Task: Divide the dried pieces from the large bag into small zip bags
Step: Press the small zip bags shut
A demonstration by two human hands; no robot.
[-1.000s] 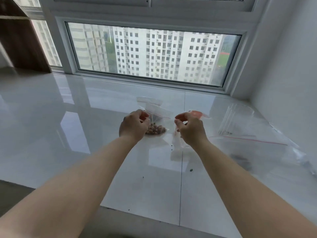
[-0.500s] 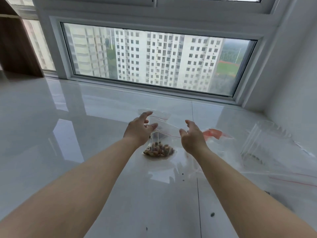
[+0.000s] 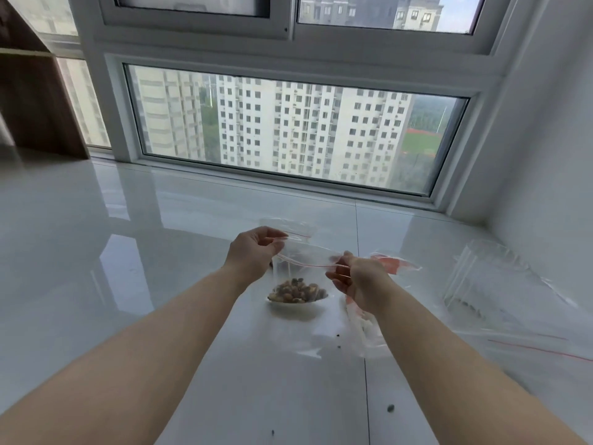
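A small zip bag (image 3: 301, 268) is held upright above the glossy white floor (image 3: 128, 284), its red-lined top edge pinched at one end by the left hand (image 3: 253, 253) and at the other by the right hand (image 3: 359, 281). Dried pieces (image 3: 296, 292) are gathered at the bag's bottom. Beyond the bag a window (image 3: 288, 130) is seen, and right of the bag lies a large clear bag (image 3: 500, 290).

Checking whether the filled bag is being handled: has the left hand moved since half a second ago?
Yes. The left hand, open above the small zip bag then, now pinches the bag's top left corner, closer to its red zip line.
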